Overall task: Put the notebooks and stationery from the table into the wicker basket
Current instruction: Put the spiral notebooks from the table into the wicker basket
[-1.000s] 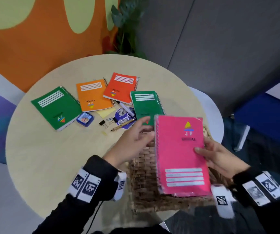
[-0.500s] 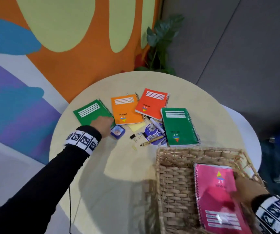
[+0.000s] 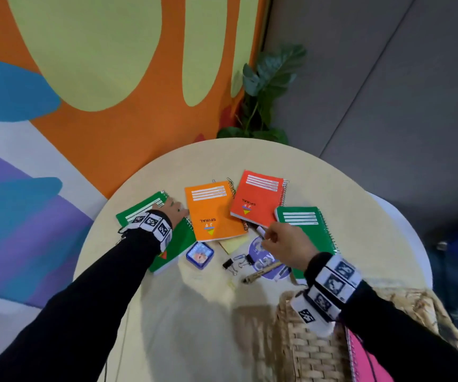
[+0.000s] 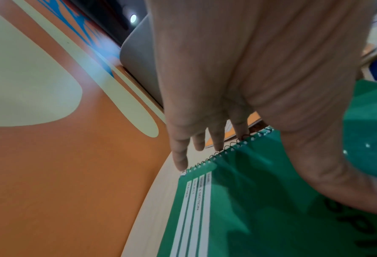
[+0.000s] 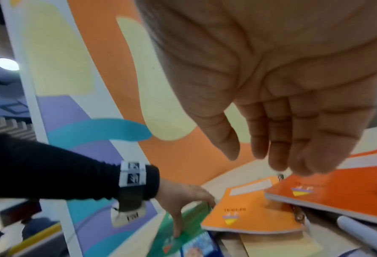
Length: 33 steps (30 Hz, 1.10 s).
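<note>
My left hand [image 3: 174, 210] lies on the left green spiral notebook [image 3: 181, 241]. In the left wrist view its fairly straight fingers [image 4: 205, 146] reach over the wire spine and the thumb rests on the cover [image 4: 260, 200]. My right hand [image 3: 283, 238] hovers with relaxed fingers [image 5: 271, 156] and holds nothing, just above a white marker [image 3: 261, 230] and a round purple sticker [image 3: 263, 257]. An orange notebook [image 3: 212, 210], a red-orange one [image 3: 258, 197] and a second green one [image 3: 305, 224] lie flat. The wicker basket [image 3: 305, 348] at the near right holds a pink notebook [image 3: 371, 365].
On the round table [image 3: 194, 312] also lie a yellow sticky pad [image 3: 234, 242], a small blue box [image 3: 199, 255], black binder clips [image 3: 229, 264] and a brown pen [image 3: 261, 272]. A potted plant [image 3: 266, 86] stands behind the table, against the painted wall.
The pink notebook went down into the basket and my right hand let go, then moved up over the marker. My left hand reached out and slid up the left green notebook.
</note>
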Each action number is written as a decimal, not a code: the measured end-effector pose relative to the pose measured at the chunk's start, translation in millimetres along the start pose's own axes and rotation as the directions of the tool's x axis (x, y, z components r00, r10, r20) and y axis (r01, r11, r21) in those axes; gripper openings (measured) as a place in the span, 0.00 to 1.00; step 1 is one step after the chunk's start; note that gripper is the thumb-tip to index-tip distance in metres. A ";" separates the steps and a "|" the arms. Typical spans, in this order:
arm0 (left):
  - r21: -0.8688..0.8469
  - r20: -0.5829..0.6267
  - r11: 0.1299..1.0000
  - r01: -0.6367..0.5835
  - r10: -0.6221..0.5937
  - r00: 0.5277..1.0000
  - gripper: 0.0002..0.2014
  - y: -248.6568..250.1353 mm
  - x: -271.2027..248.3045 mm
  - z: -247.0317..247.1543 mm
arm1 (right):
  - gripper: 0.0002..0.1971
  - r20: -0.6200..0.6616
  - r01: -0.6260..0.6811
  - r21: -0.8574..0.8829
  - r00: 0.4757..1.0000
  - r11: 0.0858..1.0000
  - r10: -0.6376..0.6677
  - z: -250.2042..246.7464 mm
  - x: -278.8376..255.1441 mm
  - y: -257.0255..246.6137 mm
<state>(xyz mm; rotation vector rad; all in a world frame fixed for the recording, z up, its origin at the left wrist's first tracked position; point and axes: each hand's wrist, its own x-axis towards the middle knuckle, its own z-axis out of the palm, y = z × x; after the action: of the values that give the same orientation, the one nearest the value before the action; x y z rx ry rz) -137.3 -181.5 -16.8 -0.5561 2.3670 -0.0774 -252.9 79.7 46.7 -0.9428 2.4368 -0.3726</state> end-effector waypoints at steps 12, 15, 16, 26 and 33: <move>0.229 -0.165 0.971 -0.066 0.106 0.981 0.21 -18.6 6.5 -14.0 | 0.39 -0.003 -0.198 -0.204 0.979 0.959 0.202 76.1 162.8 -27.7; 0.335 -0.123 0.938 -0.085 0.133 0.983 0.17 -29.9 -7.3 -22.4 | 0.26 -0.020 -0.184 -0.276 0.982 0.943 0.186 76.1 166.9 -29.2; 0.348 -0.123 0.933 -0.089 0.139 0.983 0.16 -32.8 -14.2 -23.9 | 0.22 -0.017 -0.167 -0.288 0.985 0.943 0.169 71.4 166.2 -31.8; 0.263 -0.394 0.964 0.029 0.080 0.916 0.15 -34.8 -120.8 -38.6 | 0.20 -0.405 -0.056 0.222 0.903 0.974 0.144 -55.1 110.4 -78.6; -0.100 -0.638 0.990 0.097 -0.139 0.758 0.20 -36.1 -166.7 -17.8 | 0.30 -0.640 0.072 0.202 0.765 0.977 0.076 -122.6 4.6 -45.1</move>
<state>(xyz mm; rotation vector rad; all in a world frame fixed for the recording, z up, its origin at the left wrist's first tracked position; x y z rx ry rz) -24.2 -147.3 107.5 -0.8099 3.0115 -0.2995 -297.1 52.9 166.7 -0.7989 2.9140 -1.1015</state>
